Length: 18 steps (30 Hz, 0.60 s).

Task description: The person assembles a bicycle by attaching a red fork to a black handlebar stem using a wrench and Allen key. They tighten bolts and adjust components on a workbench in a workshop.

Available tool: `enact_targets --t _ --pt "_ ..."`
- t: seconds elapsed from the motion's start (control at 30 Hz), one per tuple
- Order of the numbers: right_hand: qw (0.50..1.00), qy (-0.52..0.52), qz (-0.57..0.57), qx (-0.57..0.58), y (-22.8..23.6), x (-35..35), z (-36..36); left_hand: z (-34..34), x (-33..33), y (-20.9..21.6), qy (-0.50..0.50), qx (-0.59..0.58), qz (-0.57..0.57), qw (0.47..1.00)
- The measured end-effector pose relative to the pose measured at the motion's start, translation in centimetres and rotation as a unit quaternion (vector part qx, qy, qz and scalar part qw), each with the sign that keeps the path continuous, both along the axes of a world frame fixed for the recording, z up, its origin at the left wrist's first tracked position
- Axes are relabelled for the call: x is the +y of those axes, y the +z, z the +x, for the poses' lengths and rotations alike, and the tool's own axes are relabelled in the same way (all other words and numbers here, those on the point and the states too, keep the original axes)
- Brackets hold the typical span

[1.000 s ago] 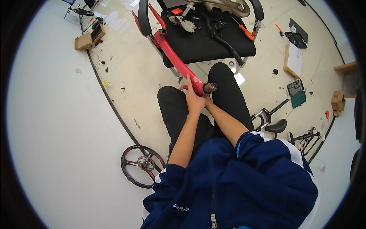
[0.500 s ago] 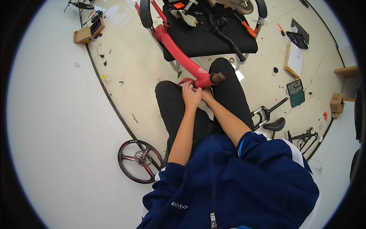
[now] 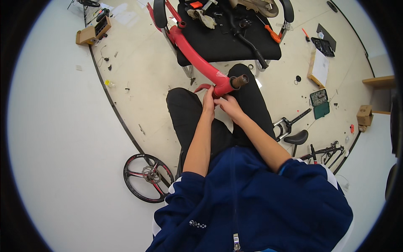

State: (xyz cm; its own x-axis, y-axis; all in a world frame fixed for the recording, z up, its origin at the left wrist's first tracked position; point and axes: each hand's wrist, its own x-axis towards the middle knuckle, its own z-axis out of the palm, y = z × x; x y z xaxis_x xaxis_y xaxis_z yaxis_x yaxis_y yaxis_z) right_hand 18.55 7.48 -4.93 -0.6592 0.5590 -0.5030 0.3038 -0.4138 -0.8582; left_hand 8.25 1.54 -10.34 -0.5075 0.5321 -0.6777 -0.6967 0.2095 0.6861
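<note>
A red bicycle frame slants from the chair's left armrest down to my knees. A brown, rusty-looking tube pokes out of its near end. Against the underside of that end, my left hand is closed round the frame, beside a curved red part that juts out to the left. My right hand has its fingers bent together under the same end, close to the left fingertips. What those right fingers pinch is hidden from me.
On the black office chair lie a black bent tube, an orange-handled screwdriver and a pale glove. A spoked wheel leans at left. Right, on the floor: a fork, a saddle and an opened green case.
My right hand has come out from behind the left and shifted slightly right and down. My left hand now lies higher along the frame's end. The whole view has shifted a little.
</note>
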Motion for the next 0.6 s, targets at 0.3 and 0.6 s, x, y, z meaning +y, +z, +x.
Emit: enact_targets --t 0.3,0.6 --pt "0.957 -0.095 0.226 0.155 6.3 4.4 0.9 0.0 0.1 1.8 -0.046 -0.034 0.037 0.998" --pt "0.925 -0.080 0.253 0.273 5.2 1.7 -4.9 0.8 -0.3 6.1 -0.020 -0.127 0.162 0.978"
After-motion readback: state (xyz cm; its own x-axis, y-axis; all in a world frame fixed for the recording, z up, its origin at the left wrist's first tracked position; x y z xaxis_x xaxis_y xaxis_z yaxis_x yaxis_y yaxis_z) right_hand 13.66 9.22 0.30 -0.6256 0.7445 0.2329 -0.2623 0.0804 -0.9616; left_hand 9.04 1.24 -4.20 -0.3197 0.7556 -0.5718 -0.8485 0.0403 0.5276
